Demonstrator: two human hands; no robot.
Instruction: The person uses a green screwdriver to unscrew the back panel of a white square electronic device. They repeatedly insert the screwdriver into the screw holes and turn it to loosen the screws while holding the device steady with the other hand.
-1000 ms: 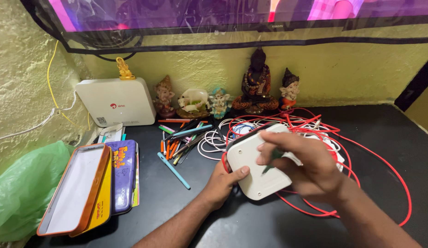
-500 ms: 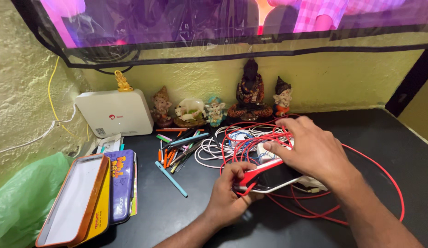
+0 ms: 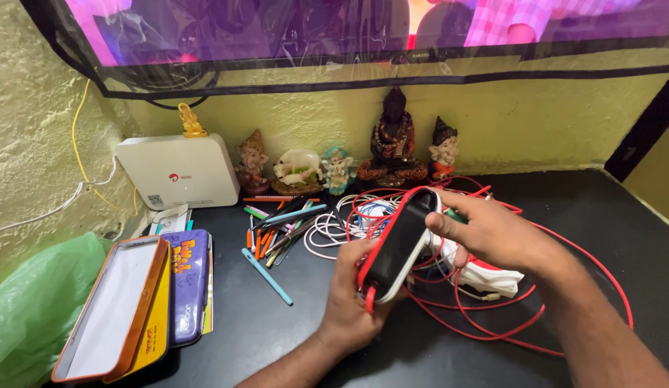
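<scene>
Two hands hold the box (image 3: 399,244), tilted on edge above the desk (image 3: 291,323): my left hand (image 3: 352,287) grips its lower end, my right hand (image 3: 492,233) clasps the top corner, a green pen (image 3: 455,213) pinched in the fingers. Red cable (image 3: 507,327) loops beneath. Loose pens (image 3: 277,233) lie left, then pencil cases (image 3: 144,302); figurines (image 3: 392,140) line the wall.

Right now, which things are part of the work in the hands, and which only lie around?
In hand: left hand, right hand, red-edged device, red cable.
Lying about: pens, pencil tins, white router box, figurines, green bag.
</scene>
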